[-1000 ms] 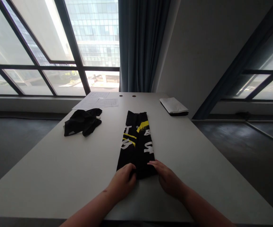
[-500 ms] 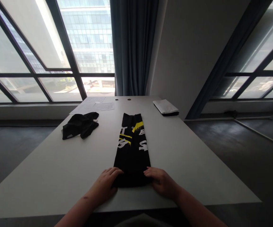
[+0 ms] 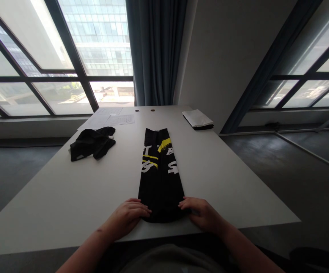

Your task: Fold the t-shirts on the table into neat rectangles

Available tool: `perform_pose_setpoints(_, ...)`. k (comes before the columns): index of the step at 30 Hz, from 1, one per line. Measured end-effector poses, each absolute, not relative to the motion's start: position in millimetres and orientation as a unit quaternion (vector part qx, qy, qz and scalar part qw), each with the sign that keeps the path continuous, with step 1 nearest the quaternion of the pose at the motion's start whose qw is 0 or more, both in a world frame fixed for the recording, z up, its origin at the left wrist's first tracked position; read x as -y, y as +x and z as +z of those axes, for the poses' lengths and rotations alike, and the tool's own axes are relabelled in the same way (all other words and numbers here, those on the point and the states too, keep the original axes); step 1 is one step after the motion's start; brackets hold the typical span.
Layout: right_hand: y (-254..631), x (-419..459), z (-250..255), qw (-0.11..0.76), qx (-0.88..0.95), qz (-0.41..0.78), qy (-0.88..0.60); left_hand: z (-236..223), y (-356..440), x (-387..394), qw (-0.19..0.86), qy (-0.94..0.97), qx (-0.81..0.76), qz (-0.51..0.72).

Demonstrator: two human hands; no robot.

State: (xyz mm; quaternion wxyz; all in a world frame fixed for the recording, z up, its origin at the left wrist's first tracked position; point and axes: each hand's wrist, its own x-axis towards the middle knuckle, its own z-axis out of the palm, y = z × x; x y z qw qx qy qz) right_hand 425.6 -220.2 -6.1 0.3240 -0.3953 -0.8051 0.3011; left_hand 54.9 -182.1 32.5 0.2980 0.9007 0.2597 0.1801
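Note:
A black T-shirt [image 3: 162, 185], folded into a long narrow strip, lies lengthwise in front of me. White letters and yellow strokes are printed on its far half. At its near left corner, my left hand [image 3: 128, 217] has its fingers over the cloth, and its thumb is hidden. Opposite it, my right hand [image 3: 202, 213] grips the near right corner with bent fingers. The near edge of the cloth bows slightly toward me between the hands.
The shirt rests on a white table [image 3: 224, 189]. A crumpled black cloth [image 3: 92, 143] lies to the left, with paper sheets [image 3: 118, 120] behind it. A white folded item [image 3: 197, 118] sits at the far right, on something dark. Two round holes [image 3: 152, 110] are near the far edge.
My hands have moved slightly apart at the near corners, and the near end of the shirt looks wider. The camera view has shifted a little, so the table sits higher in the picture.

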Motion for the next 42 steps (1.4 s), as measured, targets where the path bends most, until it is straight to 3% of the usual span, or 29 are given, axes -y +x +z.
perform_pose_setpoints(6,435,214,26,0.309,0.752,0.343,-0.470,59,71,176,0.355,0.862,-0.298,0.207)
perform_pose_setpoints(9,429,184,32,0.328,0.722,0.335,-0.509,51,84,143,0.315,0.826,-0.401,0.240)
perform_pose_setpoints(14,418,130,4,0.353,0.687,0.189,-0.606,18,100,85,0.198,0.804,-0.516,0.221)
perform_pose_setpoints(22,427,131,-14,0.385,0.690,0.173,-0.589,8,87,85,0.159,0.811,-0.522,0.209)
perform_pose_setpoints(26,417,142,1,0.403,0.717,0.073,-0.564,17,101,103,0.093,0.847,-0.466,0.239)
perform_pose_setpoints(28,405,152,3,0.363,0.753,0.042,-0.547,14,113,114,0.093,0.877,-0.415,0.224)
perform_pose_setpoints(35,377,189,-29,0.077,0.790,0.023,-0.608,-11,131,125,0.090,0.916,-0.367,0.135)
perform_pose_setpoints(42,384,202,-38,0.037,0.776,0.007,-0.630,-13,123,123,0.073,0.907,-0.402,0.100)
